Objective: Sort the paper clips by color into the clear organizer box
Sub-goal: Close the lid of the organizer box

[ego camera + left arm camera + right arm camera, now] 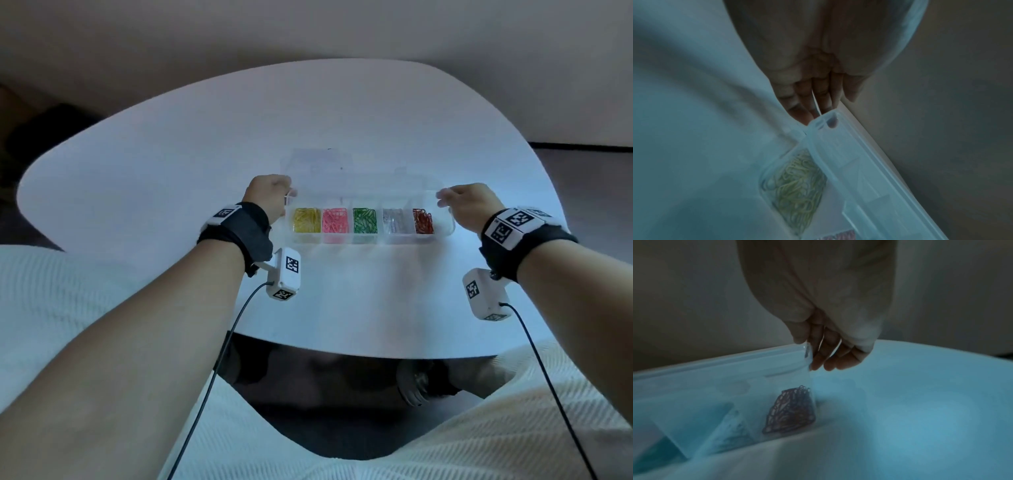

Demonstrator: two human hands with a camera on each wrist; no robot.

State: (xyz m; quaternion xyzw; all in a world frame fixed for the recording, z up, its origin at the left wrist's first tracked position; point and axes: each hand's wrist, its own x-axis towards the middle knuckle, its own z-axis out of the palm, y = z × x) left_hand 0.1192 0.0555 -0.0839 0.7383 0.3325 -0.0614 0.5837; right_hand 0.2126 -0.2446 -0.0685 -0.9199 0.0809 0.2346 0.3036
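The clear organizer box (447, 228) sits mid-table with a row of sorted clips: yellow clips (307, 220), pink clips (335, 221), green clips (364, 220), silver clips (394, 221) and red clips (423, 221). Its clear hinged lid (359, 171) stands raised behind the row. My left hand (279, 192) pinches the lid's left corner, and my right hand (448, 198) pinches the right corner. In the left wrist view, my left hand (818, 105) grips the lid (859, 162) above the yellow clips (797, 186). In the right wrist view, my right hand (818, 356) holds the lid (715, 363) over the red clips (791, 410).
The white rounded table (171, 154) carries only the box. Its near edge (342, 346) is close to my lap, which is covered in white knit fabric (85, 308). Wrist camera cables (219, 349) hang below both arms.
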